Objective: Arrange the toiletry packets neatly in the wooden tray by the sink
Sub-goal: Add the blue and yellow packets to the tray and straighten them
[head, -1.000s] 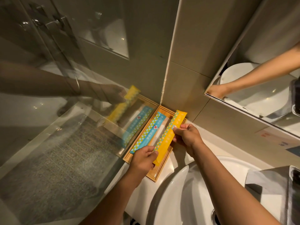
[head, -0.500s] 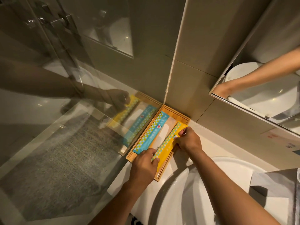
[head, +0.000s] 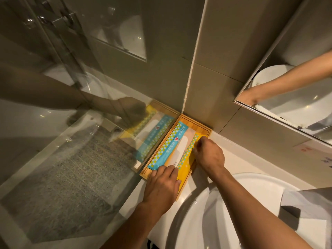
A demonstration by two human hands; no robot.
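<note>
A narrow wooden tray [head: 195,123] sits in the counter corner, against the tiled wall and a glass panel. Inside lie a blue checkered packet [head: 168,147] on the left, a pale packet [head: 183,146] in the middle and a yellow checkered packet [head: 187,159] on the right, all lengthwise. My left hand [head: 161,187] lies flat over the near ends of the packets, fingers pressing down. My right hand [head: 209,154] is curled at the yellow packet's far half, fingertips pinching or pushing its edge by the tray's right wall.
A white round basin [head: 233,212] lies just right of the tray on the pale counter [head: 239,159]. The glass shower panel [head: 71,141] on the left reflects tray and hands. A mirror [head: 296,87] hangs at upper right. Grey folded cloth [head: 305,200] rests at the right edge.
The yellow packet has come down from a raised tilt into the tray beside the pale packet. Both hands lowered with it; my left hand now lies flat over the near ends.
</note>
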